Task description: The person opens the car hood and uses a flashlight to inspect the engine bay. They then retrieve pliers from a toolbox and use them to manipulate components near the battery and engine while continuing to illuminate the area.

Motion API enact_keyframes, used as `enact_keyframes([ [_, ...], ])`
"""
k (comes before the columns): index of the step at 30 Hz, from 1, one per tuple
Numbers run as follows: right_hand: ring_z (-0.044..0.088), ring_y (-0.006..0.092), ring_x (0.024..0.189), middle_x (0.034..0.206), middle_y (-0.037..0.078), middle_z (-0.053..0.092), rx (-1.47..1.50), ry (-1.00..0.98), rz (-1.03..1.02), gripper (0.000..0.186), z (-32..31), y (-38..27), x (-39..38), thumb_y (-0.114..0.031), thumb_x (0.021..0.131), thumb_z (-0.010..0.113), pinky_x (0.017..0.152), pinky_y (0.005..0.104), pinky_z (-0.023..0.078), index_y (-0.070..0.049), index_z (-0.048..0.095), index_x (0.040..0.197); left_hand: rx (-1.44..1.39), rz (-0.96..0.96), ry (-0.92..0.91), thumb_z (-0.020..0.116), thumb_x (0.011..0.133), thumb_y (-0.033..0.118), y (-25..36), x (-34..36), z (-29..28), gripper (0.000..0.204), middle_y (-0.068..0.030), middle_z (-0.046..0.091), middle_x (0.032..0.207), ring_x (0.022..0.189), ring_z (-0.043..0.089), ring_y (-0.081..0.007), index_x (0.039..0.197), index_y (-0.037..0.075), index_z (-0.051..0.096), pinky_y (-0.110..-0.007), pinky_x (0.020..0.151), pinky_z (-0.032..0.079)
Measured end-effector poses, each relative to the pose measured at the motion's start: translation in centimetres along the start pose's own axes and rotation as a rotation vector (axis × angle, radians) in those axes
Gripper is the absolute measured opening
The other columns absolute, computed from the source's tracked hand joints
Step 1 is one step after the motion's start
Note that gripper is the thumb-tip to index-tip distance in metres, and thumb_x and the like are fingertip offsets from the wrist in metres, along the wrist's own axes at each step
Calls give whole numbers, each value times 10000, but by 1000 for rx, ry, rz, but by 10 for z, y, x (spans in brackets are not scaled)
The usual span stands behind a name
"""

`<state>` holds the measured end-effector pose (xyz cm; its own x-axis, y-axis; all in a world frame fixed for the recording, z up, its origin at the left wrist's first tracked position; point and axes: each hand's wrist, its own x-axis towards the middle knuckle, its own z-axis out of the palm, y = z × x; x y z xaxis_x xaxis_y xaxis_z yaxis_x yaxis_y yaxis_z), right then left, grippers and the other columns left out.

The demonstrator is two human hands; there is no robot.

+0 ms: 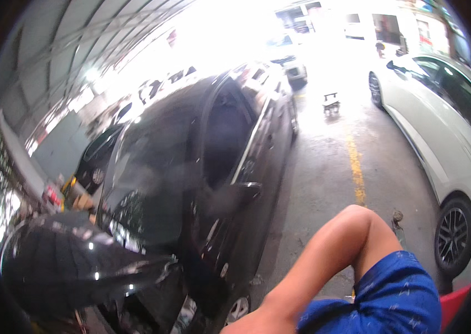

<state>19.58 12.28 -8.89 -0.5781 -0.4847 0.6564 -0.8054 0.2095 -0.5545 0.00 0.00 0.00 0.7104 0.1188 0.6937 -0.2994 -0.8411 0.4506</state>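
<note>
My right arm [324, 250] comes in at the lower right from a blue patterned sleeve [399, 292], sharply bent at the elbow. Its forearm runs down and left to my right hand [258, 323], cut off by the lower edge, so the fingers and anything in them are hidden. Close to that hand is the front wheel [239, 309] of a black car [280, 167]. The car's bonnet [85, 261] stands raised at the left, in front of the windscreen [152, 167]. The side mirror [246, 191] sticks out toward the aisle. My left hand does not show.
A white car [441, 128] stands along the right side. Between the cars runs a grey floor [319, 172] with a worn yellow line [355, 161]. Farther off are a small low stand [331, 103] and another vehicle [288, 55]. Something red [457, 305] shows at the lower right.
</note>
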Motion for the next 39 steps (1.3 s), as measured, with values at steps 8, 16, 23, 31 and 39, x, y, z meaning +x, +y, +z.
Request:
enact_keyframes([
  [8,666,283,783,873,130,684,608,197,323,268,-35,81,-140,-219,929,790,692,412,504,22,701,1006,-316,11,-7,405,1112,291,-43,-37,51,423,-198,680,1093,973,667,-352,1068,2,711,-537,910,541],
  [16,643,225,859,940,97,652,1084,1105,706,292,16,220,-163,-175,926,707,788,385,536,-53,590,1164,21,-1290,1394,615,1064,261,-181,-218,232,463,-109,609,1295,1178,601,-198,1420,-12,501,-361,1063,473],
  [23,625,159,961,1034,83,677,876,696,1026,329,94,251,-123,-177,951,716,844,322,525,-40,585,1220,-52,-1261,1601,614,1074,250,-177,-238,261,411,-74,650,1086,941,663,-164,1358,-7,463,-313,849,561],
  [31,589,113,1011,1126,48,577,402,527,1000,698,150,272,-61,-48,879,769,919,302,524,-31,416,1481,181,-1368,1796,672,1038,260,-91,-251,284,310,-60,626,852,694,606,-121,1161,15,528,-305,627,500],
  [39,541,87,852,922,-24,621,420,358,1002,272,235,330,35,-283,1052,615,763,268,442,-27,705,1043,324,-1501,1716,693,1016,362,40,-316,344,414,-126,645,939,872,634,-224,1203,24,545,-390,795,511],
])
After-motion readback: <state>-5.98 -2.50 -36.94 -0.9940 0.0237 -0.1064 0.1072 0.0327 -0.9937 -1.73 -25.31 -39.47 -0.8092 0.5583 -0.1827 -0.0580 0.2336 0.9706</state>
